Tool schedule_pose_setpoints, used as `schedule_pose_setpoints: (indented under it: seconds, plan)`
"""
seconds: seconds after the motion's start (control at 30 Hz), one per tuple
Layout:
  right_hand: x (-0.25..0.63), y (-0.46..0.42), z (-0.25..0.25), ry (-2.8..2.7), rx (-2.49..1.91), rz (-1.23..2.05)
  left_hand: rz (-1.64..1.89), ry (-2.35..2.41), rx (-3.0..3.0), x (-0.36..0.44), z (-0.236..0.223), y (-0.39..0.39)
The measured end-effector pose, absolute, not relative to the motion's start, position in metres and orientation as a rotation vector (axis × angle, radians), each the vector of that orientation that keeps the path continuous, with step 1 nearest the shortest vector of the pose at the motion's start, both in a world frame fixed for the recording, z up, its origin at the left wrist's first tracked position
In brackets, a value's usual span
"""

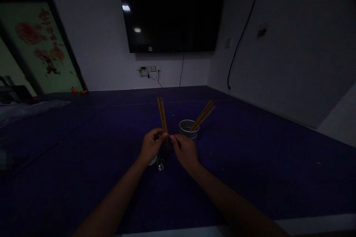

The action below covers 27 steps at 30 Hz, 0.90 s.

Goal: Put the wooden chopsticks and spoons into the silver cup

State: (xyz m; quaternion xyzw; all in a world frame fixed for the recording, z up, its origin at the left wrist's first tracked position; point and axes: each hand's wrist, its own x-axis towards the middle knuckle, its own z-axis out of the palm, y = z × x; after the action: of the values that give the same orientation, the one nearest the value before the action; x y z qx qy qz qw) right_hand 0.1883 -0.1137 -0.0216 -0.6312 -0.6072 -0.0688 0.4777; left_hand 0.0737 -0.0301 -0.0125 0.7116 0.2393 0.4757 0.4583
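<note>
My left hand [151, 146] is closed around a small bunch of wooden chopsticks [162, 114], which stand nearly upright with their lower ends between my hands. My right hand [185, 151] is curled beside it, thumb and forefinger pinched together close to the chopsticks; what they hold, if anything, is hidden. Just behind my right hand stands a grey metal cup [189, 122], partly covered by that hand. Several more chopsticks [204, 115] lean in it toward the right. A shiny rounded metal object [160, 164] and a pale-rimmed round item [152, 160] lie below my left hand, partly hidden.
A dark blue-purple surface [244, 163] spreads beneath everything, reaching the walls. On the far wall hang a television [175, 14] and sockets with cables [150, 69]. Crumpled clear plastic [33, 109] lies at the left, near a decorated glass door [41, 44]. The room is dim.
</note>
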Motion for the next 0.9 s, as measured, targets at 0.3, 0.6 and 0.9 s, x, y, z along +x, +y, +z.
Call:
schedule_pose_setpoints:
  seconds: [0.3, 0.6, 0.9]
  plan:
    - [0.191, -0.117, -0.02, -1.336, -1.329, -0.312, 1.302, 0.41, 2.45, 0.072, -0.016, -0.035]
    - [0.202, -0.127, -0.006, -1.115, -1.257, -0.618, 1.718, 0.596, 2.503, 0.068, -0.016, -0.034]
    - [0.254, -0.132, 0.005, -0.781, -1.37, -0.718, 1.79, 0.892, 2.284, 0.064, -0.021, -0.017]
